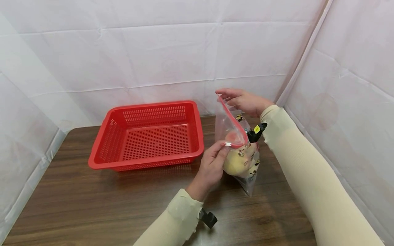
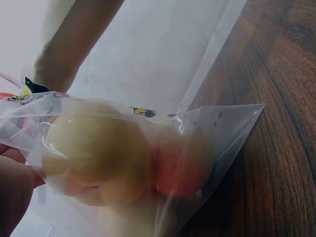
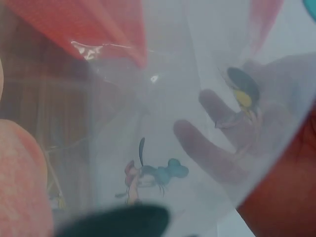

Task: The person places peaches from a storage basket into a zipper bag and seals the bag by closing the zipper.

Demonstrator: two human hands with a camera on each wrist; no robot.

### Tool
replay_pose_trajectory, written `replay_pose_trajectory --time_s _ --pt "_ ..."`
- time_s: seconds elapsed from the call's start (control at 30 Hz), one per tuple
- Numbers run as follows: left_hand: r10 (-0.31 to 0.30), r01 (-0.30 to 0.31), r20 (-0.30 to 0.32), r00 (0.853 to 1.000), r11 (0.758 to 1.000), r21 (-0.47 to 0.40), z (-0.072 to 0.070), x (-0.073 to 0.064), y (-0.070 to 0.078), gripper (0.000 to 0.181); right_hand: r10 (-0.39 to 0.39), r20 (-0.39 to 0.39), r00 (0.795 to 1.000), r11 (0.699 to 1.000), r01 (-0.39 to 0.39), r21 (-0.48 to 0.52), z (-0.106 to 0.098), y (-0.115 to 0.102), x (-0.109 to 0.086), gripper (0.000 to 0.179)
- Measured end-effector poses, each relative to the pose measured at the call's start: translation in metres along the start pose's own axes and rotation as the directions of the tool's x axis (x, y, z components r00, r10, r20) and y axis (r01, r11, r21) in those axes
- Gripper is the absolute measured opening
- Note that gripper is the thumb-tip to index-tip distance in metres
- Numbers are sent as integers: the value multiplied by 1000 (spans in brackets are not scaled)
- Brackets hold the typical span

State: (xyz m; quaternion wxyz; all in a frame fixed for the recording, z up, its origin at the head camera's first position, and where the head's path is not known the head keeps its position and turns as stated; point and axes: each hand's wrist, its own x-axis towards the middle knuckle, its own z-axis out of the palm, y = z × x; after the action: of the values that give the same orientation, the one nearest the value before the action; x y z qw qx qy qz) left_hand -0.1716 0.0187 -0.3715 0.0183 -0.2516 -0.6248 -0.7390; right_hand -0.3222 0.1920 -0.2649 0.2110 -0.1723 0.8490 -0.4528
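A clear slider zip bag (image 1: 220,119) with a red zip strip and printed cartoon figures stands on the table, its mouth parted. Inside are several round fruits: a large yellow one (image 2: 94,143) and a red one (image 2: 182,168) show through the plastic. My left hand (image 1: 211,165) pinches the near end of the zip strip, beside the white slider (image 1: 227,144). At the far end of the mouth my right hand (image 1: 246,102) holds the bag's top corner at its fingertips. In the right wrist view, fingers (image 3: 205,148) of that hand show blurred through the plastic.
Left of the bag is a red plastic basket (image 1: 198,136) with a slotted, perforated floor and nothing in it. White cloth walls (image 1: 154,65) enclose the brown wooden table (image 1: 138,205) at the back and sides. A black wrist camera (image 1: 209,218) sits by the left sleeve.
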Motion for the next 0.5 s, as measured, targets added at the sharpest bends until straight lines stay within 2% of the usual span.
replay_pose_trajectory --time_s 0.3,0.5 --pt "27 -26 -40 999 1000 14 1 -1 -1 25 19 -113 993 999 -23 -31 -13 15 -9 43" --pt "-8 9 -62 998 1000 18 -3 -2 1 26 5 -227 974 1000 -4 5 -20 29 -19 24"
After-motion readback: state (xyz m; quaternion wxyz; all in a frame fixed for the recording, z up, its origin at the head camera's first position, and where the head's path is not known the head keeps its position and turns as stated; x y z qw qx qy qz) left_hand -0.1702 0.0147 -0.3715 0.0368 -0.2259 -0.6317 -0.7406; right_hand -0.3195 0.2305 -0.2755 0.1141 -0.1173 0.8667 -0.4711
